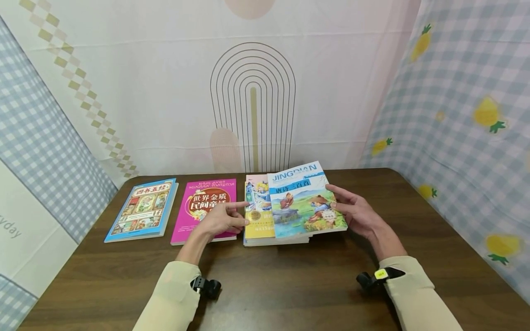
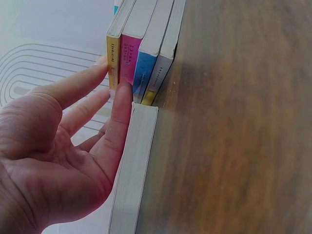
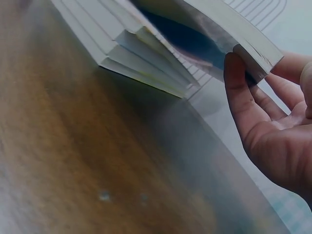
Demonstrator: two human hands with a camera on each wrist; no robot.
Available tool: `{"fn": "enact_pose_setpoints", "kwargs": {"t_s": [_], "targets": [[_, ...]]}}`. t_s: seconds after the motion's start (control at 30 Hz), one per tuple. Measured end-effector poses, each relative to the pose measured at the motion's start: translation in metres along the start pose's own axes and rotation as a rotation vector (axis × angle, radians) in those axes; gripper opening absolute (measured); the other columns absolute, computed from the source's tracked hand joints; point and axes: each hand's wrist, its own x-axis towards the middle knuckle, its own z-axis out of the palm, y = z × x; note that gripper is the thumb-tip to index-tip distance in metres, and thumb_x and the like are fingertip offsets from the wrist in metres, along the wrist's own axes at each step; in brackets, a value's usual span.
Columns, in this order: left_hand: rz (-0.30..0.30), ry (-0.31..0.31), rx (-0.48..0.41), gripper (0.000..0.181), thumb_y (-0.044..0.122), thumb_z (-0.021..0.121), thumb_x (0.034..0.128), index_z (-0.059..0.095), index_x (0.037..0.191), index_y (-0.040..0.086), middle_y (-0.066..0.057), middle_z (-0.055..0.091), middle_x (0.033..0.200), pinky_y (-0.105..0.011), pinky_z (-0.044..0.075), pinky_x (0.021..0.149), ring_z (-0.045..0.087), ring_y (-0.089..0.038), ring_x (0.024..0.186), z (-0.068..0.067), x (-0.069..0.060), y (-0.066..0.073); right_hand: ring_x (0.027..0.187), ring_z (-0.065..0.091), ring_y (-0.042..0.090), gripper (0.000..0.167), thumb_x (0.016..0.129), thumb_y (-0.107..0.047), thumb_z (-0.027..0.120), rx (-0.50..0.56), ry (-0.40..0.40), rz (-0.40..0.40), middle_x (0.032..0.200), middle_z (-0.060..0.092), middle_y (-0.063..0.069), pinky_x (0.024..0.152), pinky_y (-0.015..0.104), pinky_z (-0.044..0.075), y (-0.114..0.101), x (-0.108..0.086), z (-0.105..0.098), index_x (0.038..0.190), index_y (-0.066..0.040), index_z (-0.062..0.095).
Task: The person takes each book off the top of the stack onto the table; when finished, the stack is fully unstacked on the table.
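My right hand (image 1: 363,215) pinches the right edge of a Tang poetry picture book (image 1: 296,220), which is raised and tilted over a stack of books (image 1: 258,232). In the right wrist view the thumb and fingers grip the book's edge (image 3: 253,46), apart from the stack's page edges (image 3: 141,78). My left hand (image 1: 219,219) reaches over a magenta book (image 1: 182,232) to the stack's left side. Its fairly straight fingers touch the spines (image 2: 113,58), which are yellow, pink, blue and pale. The covers of the lower books are mostly hidden.
A blue-edged book (image 1: 142,209) lies flat at the left of the brown wooden table (image 1: 256,285). A patterned cloth (image 1: 178,92) hangs behind the table. Checked cloths (image 1: 455,138) hang at both sides.
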Motion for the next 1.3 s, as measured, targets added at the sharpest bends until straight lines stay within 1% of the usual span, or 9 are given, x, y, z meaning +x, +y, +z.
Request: {"fn": "enact_pose_setpoints", "kwargs": {"t_s": [0.07,0.13,0.27,0.37,0.6,0.8,0.97,1.07,1.3], "targets": [[0.004,0.0,0.002,0.062,0.013,0.082,0.0928,0.06,0.151,0.011,-0.014,0.066,0.102,-0.038,0.066,0.081,0.072,-0.024,0.087,0.0,0.0,0.0,0.11,0.068,0.014,0.064,0.107,-0.015,0.064,0.004,0.003,-0.007,0.174,0.018,0.012,0.089,0.032,0.064,-0.002,-0.001,-0.003,0.164,-0.03,0.04],[0.003,0.002,0.004,0.062,0.014,0.082,0.0926,0.06,0.151,0.011,-0.014,0.065,0.102,-0.038,0.066,0.081,0.072,-0.024,0.087,0.0,0.0,-0.001,0.11,0.068,0.014,0.064,0.107,-0.015,0.064,0.004,0.006,-0.017,0.17,0.024,0.011,0.089,0.032,0.064,-0.004,-0.003,-0.006,0.164,-0.03,0.04],[0.001,0.007,0.005,0.063,0.014,0.082,0.0926,0.06,0.151,0.011,-0.014,0.065,0.103,-0.037,0.066,0.08,0.072,-0.024,0.087,0.0,0.0,-0.002,0.11,0.068,0.013,0.065,0.106,-0.015,0.065,0.018,0.024,-0.037,0.156,0.039,0.002,0.089,0.032,0.063,-0.009,-0.008,-0.013,0.164,-0.031,0.041],[-0.001,0.01,0.003,0.062,0.014,0.082,0.0926,0.06,0.151,0.012,-0.014,0.065,0.102,-0.038,0.066,0.08,0.072,-0.024,0.087,0.0,-0.001,-0.002,0.11,0.068,0.012,0.066,0.106,-0.013,0.065,0.046,0.031,-0.051,0.148,0.044,-0.005,0.089,0.031,0.064,-0.014,-0.012,-0.018,0.164,-0.03,0.041],[-0.007,0.008,-0.005,0.062,0.013,0.082,0.0927,0.06,0.15,0.012,-0.014,0.065,0.102,-0.037,0.066,0.08,0.072,-0.024,0.086,-0.001,-0.002,0.0,0.109,0.069,0.011,0.064,0.107,-0.009,0.061,0.1,0.024,-0.093,0.143,0.045,-0.008,0.086,0.03,0.063,-0.022,-0.021,-0.033,0.164,-0.031,0.04],[-0.007,0.006,-0.004,0.062,0.013,0.082,0.0929,0.06,0.15,0.012,-0.014,0.065,0.103,-0.037,0.066,0.081,0.072,-0.024,0.087,-0.001,-0.002,0.0,0.108,0.069,0.011,0.061,0.107,-0.006,0.06,0.15,0.025,-0.114,0.143,0.043,-0.008,0.085,0.03,0.064,-0.024,-0.027,-0.049,0.16,-0.033,0.047],[0.0,0.008,-0.001,0.062,0.013,0.082,0.0925,0.061,0.15,0.012,-0.014,0.064,0.102,-0.037,0.066,0.081,0.072,-0.025,0.087,0.0,-0.002,0.0,0.106,0.069,0.011,0.062,0.108,-0.005,0.056,0.132,0.019,-0.14,0.141,0.043,-0.007,0.082,0.029,0.064,-0.021,-0.031,-0.063,0.163,-0.031,0.043],[0.001,0.009,-0.003,0.062,0.013,0.083,0.0922,0.061,0.15,0.012,-0.014,0.064,0.102,-0.038,0.066,0.081,0.072,-0.025,0.087,0.0,-0.002,0.0,0.105,0.069,0.01,0.063,0.108,-0.006,0.056,0.108,0.04,-0.125,0.139,0.042,-0.007,0.082,0.029,0.064,-0.019,-0.033,-0.069,0.164,-0.032,0.04],[-0.001,0.005,-0.003,0.062,0.014,0.082,0.0924,0.061,0.15,0.012,-0.015,0.064,0.102,-0.038,0.066,0.081,0.072,-0.025,0.086,0.001,0.0,-0.001,0.103,0.068,0.01,0.066,0.106,-0.009,0.064,0.082,0.115,-0.055,0.137,0.044,-0.01,0.082,0.029,0.064,-0.019,-0.035,-0.078,0.162,-0.037,0.043]]}}
